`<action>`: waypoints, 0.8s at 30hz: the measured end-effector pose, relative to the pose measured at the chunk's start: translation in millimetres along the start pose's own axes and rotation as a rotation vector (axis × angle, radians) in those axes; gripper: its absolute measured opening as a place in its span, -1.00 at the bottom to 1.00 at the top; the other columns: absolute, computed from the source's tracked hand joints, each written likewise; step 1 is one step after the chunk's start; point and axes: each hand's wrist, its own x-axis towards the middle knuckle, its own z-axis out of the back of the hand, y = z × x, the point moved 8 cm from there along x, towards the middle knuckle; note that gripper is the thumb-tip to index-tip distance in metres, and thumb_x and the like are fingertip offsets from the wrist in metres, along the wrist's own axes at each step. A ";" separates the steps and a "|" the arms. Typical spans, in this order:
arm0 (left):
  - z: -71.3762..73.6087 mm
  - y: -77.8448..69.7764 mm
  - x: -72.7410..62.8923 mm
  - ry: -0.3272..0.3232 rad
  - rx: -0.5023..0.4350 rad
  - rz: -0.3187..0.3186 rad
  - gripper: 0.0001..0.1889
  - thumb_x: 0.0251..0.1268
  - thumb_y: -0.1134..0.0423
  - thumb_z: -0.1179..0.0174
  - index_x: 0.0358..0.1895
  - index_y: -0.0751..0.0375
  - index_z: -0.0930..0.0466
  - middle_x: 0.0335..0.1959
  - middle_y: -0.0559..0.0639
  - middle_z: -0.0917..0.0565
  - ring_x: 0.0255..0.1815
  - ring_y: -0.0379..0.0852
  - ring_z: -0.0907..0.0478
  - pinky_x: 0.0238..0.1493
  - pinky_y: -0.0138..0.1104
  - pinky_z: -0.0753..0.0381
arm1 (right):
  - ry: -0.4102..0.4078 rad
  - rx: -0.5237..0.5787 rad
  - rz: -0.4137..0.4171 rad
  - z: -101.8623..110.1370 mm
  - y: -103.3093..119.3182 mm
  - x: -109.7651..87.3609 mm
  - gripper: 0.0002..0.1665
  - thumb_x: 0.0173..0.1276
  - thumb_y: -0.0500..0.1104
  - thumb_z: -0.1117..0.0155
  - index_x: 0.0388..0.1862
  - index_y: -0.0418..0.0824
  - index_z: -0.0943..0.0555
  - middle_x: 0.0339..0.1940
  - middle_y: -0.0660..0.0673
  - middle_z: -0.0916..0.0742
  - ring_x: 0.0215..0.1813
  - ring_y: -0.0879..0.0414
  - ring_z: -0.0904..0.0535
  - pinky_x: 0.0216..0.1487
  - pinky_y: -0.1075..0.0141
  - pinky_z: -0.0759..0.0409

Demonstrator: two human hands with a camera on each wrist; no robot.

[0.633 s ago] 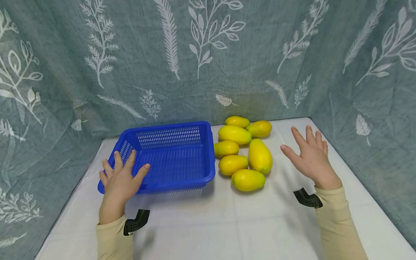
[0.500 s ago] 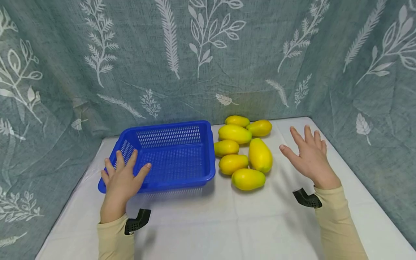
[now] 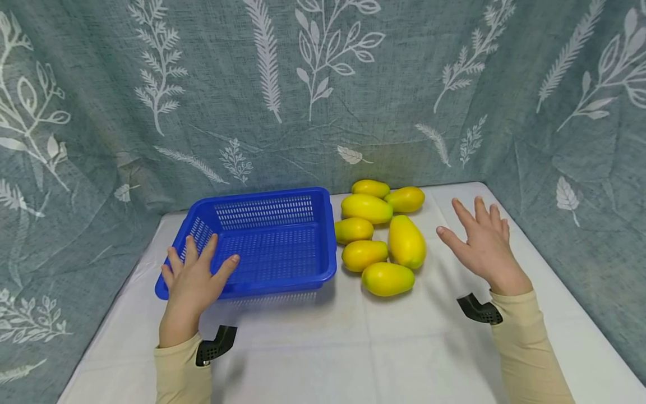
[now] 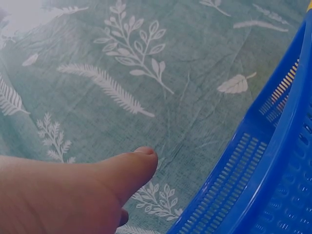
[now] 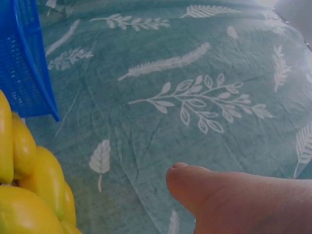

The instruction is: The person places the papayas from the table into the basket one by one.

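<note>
In the head view, a blue plastic basket [image 3: 277,285] with slotted sides stands left of the middle. My left hand [image 3: 194,283] is over its front left corner, fingers spread and nothing held; whether it touches the rim I cannot tell. Right beside the basket lie several yellow papaya-like fruits [image 3: 406,242] with greenish ends, grouped closely. My right hand [image 3: 484,247] is spread to the right of the fruits, apart from them and holding nothing. The left wrist view shows my left thumb with the basket [image 4: 263,180]; the right wrist view has fruits [image 5: 41,180] at its left edge.
A white cloth [image 3: 333,353] covers the table. Green-grey curtains [image 3: 282,140] with white leaf prints hang behind the table and along both sides. A black wrist mount [image 3: 479,310] sits on the right sleeve, and another mount [image 3: 216,345] on the left.
My left hand has drifted slightly to the right over the basket corner. The head view has shifted a little. My right hand, the basket and the fruits look unchanged.
</note>
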 end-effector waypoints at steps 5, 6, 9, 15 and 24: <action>-2.8 2.9 1.1 0.055 0.016 0.020 -0.04 0.48 -0.40 0.12 0.66 0.20 0.11 0.58 0.61 0.39 0.50 0.73 0.65 0.35 0.58 0.54 | 0.007 -0.012 -0.002 0.4 0.6 2.1 -0.03 0.56 0.32 0.03 0.67 -0.25 -0.05 0.62 -0.63 0.10 0.59 -0.66 0.34 0.44 -0.59 0.33; -4.0 4.3 1.4 0.075 0.017 0.030 -0.04 0.47 -0.40 0.12 0.66 0.20 0.12 0.58 0.61 0.39 0.50 0.74 0.65 0.34 0.58 0.53 | 0.010 -0.014 -0.003 0.3 0.0 2.7 -0.03 0.56 0.32 0.04 0.67 -0.25 -0.04 0.62 -0.63 0.10 0.59 -0.67 0.34 0.44 -0.59 0.33; -8.4 9.3 1.5 0.140 0.021 0.061 -0.03 0.47 -0.40 0.13 0.66 0.21 0.14 0.57 0.63 0.39 0.47 0.77 0.65 0.32 0.60 0.54 | 0.017 -0.020 -0.007 -0.6 -0.9 3.2 -0.04 0.56 0.31 0.03 0.67 -0.25 -0.04 0.62 -0.63 0.09 0.59 -0.67 0.33 0.43 -0.59 0.31; -19.4 16.2 -0.6 0.260 0.037 0.099 -0.02 0.46 -0.41 0.11 0.64 0.25 0.07 0.57 0.65 0.32 0.44 0.83 0.63 0.28 0.62 0.54 | 0.041 -0.017 -0.019 -4.1 -3.0 2.5 -0.04 0.57 0.30 0.04 0.67 -0.25 -0.04 0.61 -0.64 0.08 0.59 -0.68 0.32 0.44 -0.59 0.29; -22.2 18.2 -3.3 0.290 0.065 0.084 -0.05 0.36 -0.49 0.04 0.45 0.31 -0.40 0.50 0.52 -0.26 0.45 0.87 0.46 0.21 0.69 0.46 | 0.046 -0.007 -0.032 -5.6 -5.7 3.9 -0.05 0.58 0.30 0.06 0.67 -0.26 -0.04 0.61 -0.65 0.07 0.58 -0.69 0.31 0.44 -0.58 0.28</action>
